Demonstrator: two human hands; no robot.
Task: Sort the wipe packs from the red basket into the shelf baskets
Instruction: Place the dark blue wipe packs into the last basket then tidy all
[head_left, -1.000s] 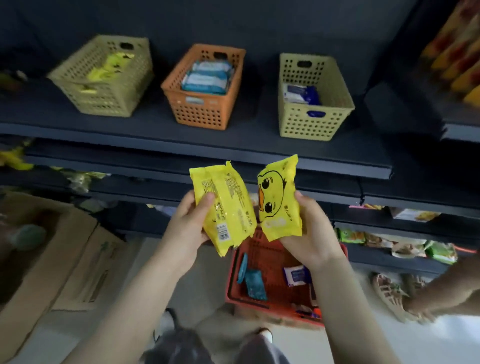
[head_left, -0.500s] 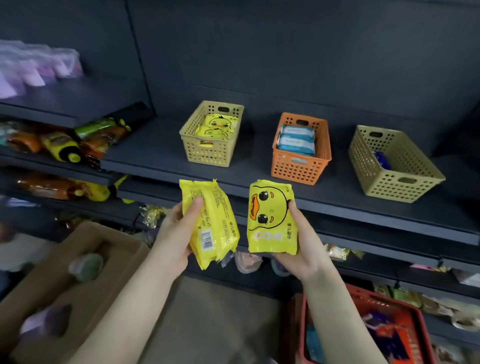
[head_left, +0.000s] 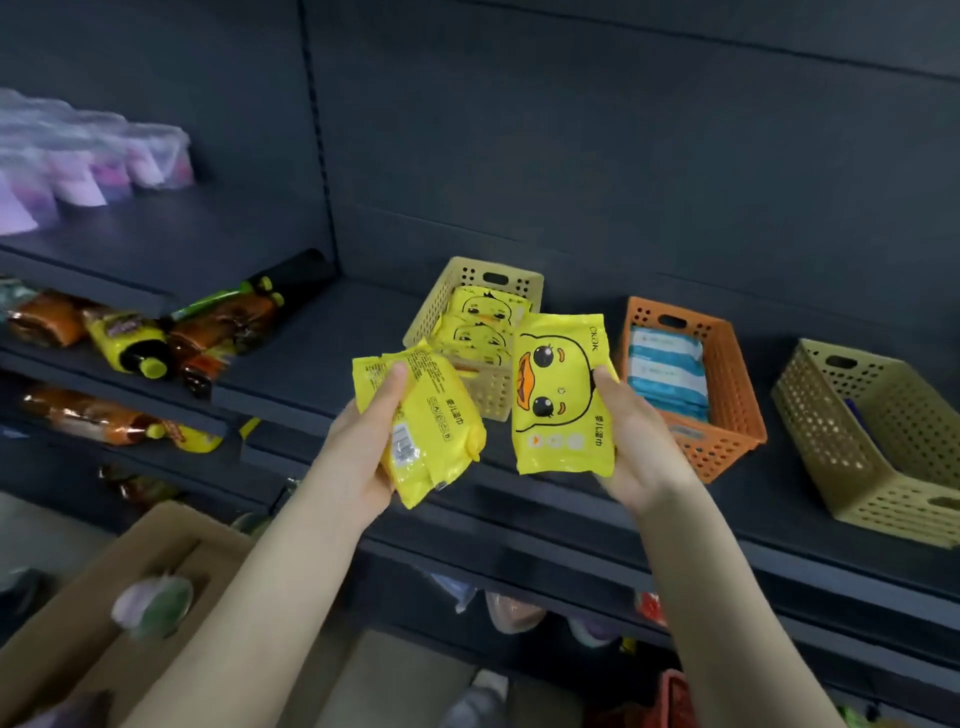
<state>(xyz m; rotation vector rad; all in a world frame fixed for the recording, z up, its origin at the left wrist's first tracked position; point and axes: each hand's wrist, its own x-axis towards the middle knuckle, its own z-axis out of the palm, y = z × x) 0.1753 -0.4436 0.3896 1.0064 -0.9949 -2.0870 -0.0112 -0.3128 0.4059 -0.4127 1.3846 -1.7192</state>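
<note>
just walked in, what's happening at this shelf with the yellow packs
A person is sorting wipe packs at a shelf. The left hand grips one yellow pack, the right hand a duck-face pack, both held up in front of the yellow basket, which already has matching duck packs. The orange basket beside it holds blue and white packs. Neither held pack is in a basket yet.

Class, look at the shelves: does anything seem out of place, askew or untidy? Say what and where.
The bottles at the left lie tumbled on their sides in a heap. The baskets look sorted: duck packs in the yellow basket, blue packs in the orange basket.
</note>
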